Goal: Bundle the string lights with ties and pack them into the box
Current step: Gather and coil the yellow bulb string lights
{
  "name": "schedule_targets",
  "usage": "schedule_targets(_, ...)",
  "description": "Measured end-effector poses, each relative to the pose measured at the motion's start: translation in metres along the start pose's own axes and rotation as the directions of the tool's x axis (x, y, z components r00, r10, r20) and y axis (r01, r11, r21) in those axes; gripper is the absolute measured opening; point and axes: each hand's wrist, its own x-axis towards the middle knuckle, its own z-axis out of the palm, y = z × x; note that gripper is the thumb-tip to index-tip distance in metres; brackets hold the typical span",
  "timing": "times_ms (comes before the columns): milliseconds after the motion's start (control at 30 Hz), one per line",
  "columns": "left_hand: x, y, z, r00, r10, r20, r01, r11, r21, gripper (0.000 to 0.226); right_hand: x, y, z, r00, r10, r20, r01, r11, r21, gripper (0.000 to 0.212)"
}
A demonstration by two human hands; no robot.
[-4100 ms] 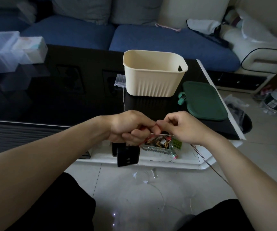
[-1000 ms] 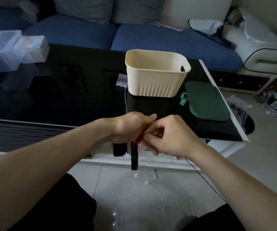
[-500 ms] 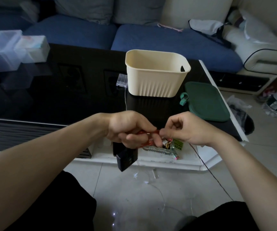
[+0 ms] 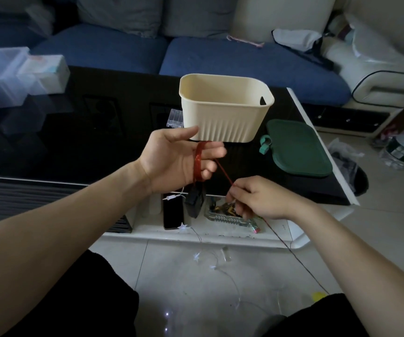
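Observation:
My left hand (image 4: 171, 161) is raised palm up in front of the cream box (image 4: 225, 117), fingers spread. A coil of red wire (image 4: 198, 164) is wound round those fingers. A black battery box (image 4: 194, 203) hangs below the coil. My right hand (image 4: 261, 200), lower and to the right, pinches the red wire strand (image 4: 223, 171) coming off the coil. From there the wire trails (image 4: 293, 254) down to the floor. Small star lights (image 4: 197, 256) lie on the tiles between my knees. The cream box stands open on the black table (image 4: 74, 142).
A green lid (image 4: 295, 147) lies right of the box and a small clear case (image 4: 175, 117) left of it. Clear plastic boxes (image 4: 4, 76) stand far left. A phone (image 4: 173, 212) and snack packet (image 4: 230, 216) lie on the lower shelf. A blue sofa (image 4: 220, 57) is behind.
My hands, pressed together half a second ago, have parted. The left rose and opened with the coil round its fingers. The right dropped down and right, drawing the wire out.

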Motion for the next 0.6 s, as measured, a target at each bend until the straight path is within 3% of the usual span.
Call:
schedule_targets(167,0.001,-0.007,0.004,1.000,0.016,-0.010,-0.017,0.997,-0.077,0.079,-0.002,-0.017,0.019,0.996,-0.035,0.080,0.044,0.992,-0.121,0.025)
schedule_targets(267,0.005,-0.013,0.005,0.999,-0.009,-0.034,0.007,0.998,-0.063,0.084,-0.005,-0.030,0.028,0.993,-0.089,0.082,0.105,0.967,-0.231,0.034)
schedule_targets(400,0.008,-0.019,0.005,0.994,-0.085,-0.075,0.084,0.996,-0.006,0.092,-0.007,-0.038,0.035,0.988,-0.144,0.050,0.152,0.963,-0.225,0.035)
schedule_targets(600,0.006,-0.020,0.007,0.972,-0.220,-0.075,0.232,0.945,0.231,0.065,-0.013,-0.043,0.034,0.982,-0.187,-0.036,0.181,0.977,-0.113,0.022)
